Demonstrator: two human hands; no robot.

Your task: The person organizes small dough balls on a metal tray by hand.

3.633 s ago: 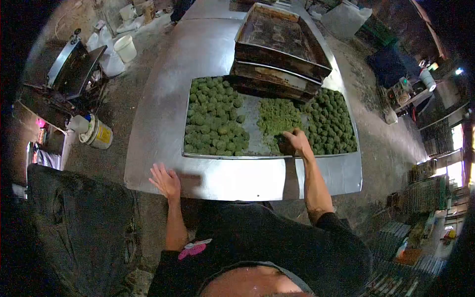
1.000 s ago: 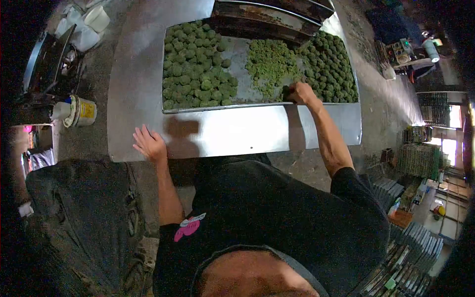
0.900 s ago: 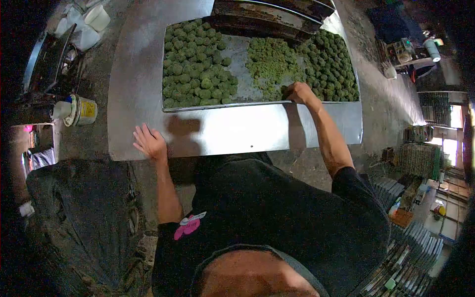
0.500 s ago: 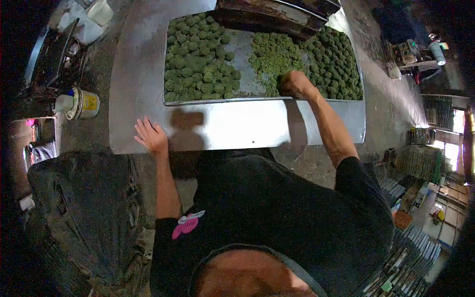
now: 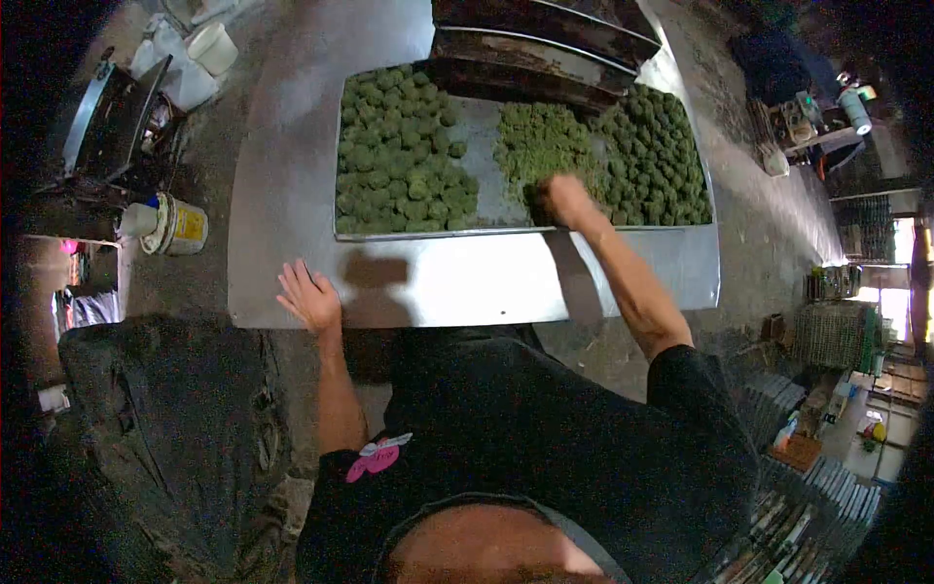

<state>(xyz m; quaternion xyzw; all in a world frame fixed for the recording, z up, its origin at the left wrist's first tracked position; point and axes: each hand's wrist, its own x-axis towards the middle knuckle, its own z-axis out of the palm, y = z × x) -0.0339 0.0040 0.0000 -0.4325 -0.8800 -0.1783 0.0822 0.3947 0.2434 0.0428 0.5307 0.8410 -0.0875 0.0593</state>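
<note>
My left hand point(image 5: 311, 297) lies flat with fingers apart on the front left part of the metal table point(image 5: 277, 209). My right hand point(image 5: 567, 201) is curled closed at the near side of a patch of loose green crumbly material point(image 5: 545, 136) in a shallow metal tray point(image 5: 477, 156). Whatever its fingers hold, if anything, is hidden. Dark green balls point(image 5: 394, 185) are heaped along the tray's left side. On the right, past my right hand, sits another heap of green lumps point(image 5: 654, 156), smaller and more elongated.
A dark stack of metal-edged trays or boxes point(image 5: 540, 58) stands over the tray's far edge. To the left are a white bucket with a yellow label point(image 5: 182, 226) and a black covered heap point(image 5: 165, 428). Stacked racks point(image 5: 827, 336) stand at right.
The camera view has tilted, so the table sits lower in the picture. My right hand has shifted a little left along the loose material. My left hand stays flat on the table.
</note>
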